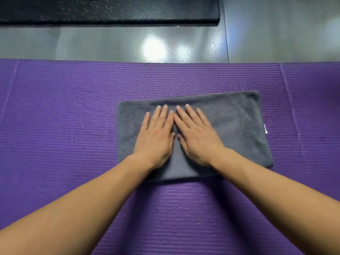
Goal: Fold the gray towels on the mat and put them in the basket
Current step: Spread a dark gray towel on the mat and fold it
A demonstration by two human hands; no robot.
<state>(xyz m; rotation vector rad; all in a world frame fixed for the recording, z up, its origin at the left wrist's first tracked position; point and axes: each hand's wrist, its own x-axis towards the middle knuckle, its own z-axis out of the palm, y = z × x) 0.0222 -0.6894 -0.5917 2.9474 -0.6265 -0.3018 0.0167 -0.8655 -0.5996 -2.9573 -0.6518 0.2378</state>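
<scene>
Gray towel (230, 129) lies flat on the purple mat (64, 126), a folded rectangle set slightly askew, with a small white tag (265, 129) poking out at its right edge. My left hand (155, 138) and right hand (196, 138) press down on its middle side by side, fingers (161, 116) straight and spread, index tips nearly touching. Beyond the mat is shiny gray floor (110, 43) and a black speckled mat (110, 10).

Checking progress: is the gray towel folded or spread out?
Seemingly folded: the gray towel lies as a thick-edged rectangle, left hand and right hand pressing flat on it.
</scene>
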